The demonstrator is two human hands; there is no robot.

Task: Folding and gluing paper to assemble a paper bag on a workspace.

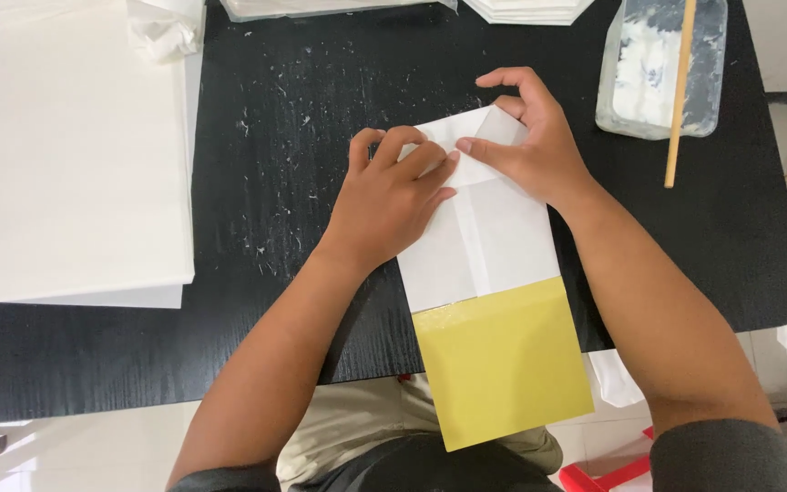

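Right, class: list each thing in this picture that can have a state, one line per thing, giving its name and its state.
White and yellow folded paper bag: flat on the black table, white end corners folded in, yellow end overhanging the table edge.
Left hand: pressing a fold flat.
Right hand: fingertips pinning the folded corner.
Clear plastic tub of white paste: open, lidless.
Thin wooden stick: resting across the tub.
Stack of white paper sheets: flat, unfolded.

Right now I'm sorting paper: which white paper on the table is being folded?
The white sheet with the yellow lower part, at the table's front edge, under both hands. The big white stack at left lies flat and untouched.
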